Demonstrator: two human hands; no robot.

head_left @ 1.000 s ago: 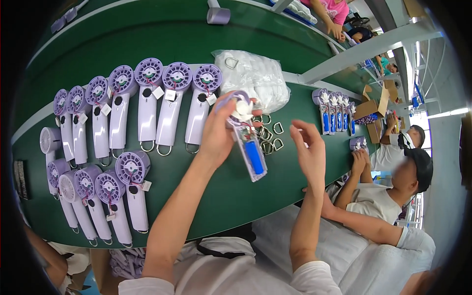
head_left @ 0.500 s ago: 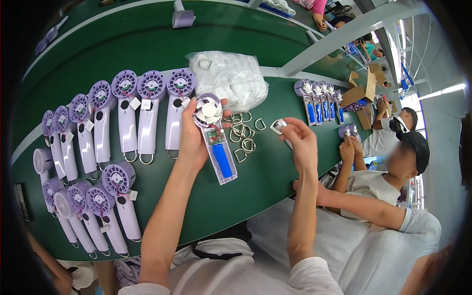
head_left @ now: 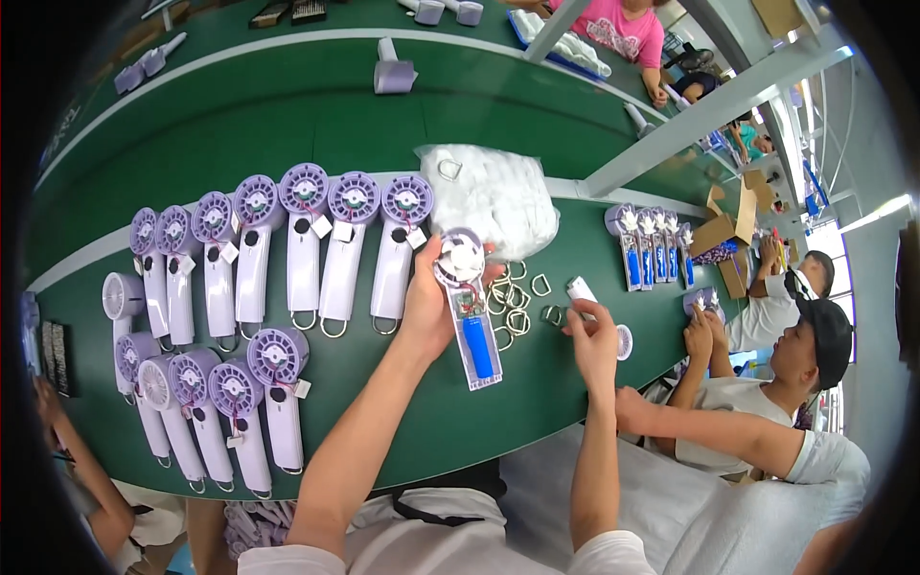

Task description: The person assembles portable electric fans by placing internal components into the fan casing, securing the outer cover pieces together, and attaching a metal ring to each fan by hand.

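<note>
My left hand (head_left: 428,305) holds an opened lilac handheld fan (head_left: 487,369). Its white blades face up, and a blue battery (head_left: 477,347) and small circuit board show in the handle. To the right, my right hand (head_left: 591,343) has its fingers bent around a pale fan shell piece (head_left: 580,287). The shell's white end sticks out beyond the fingers, and a round lilac part (head_left: 624,342) shows on the hand's other side; the middle is hidden. One metal D-ring (head_left: 553,314) is at the fingertips; whether they grip it is unclear. Several D-rings (head_left: 516,321) lie between my hands.
Rows of lilac fans (head_left: 251,273) cover the green table (head_left: 402,431) at left. A clear bag of white parts (head_left: 494,201) lies behind my hands. Several open fans with blue batteries (head_left: 647,254) stand far right. Co-workers (head_left: 757,383) sit close on my right.
The view has shifted, so the table sits lower and further right. The D-ring that was at the shell's end is now beside my right fingertips. My left hand still holds the open fan.
</note>
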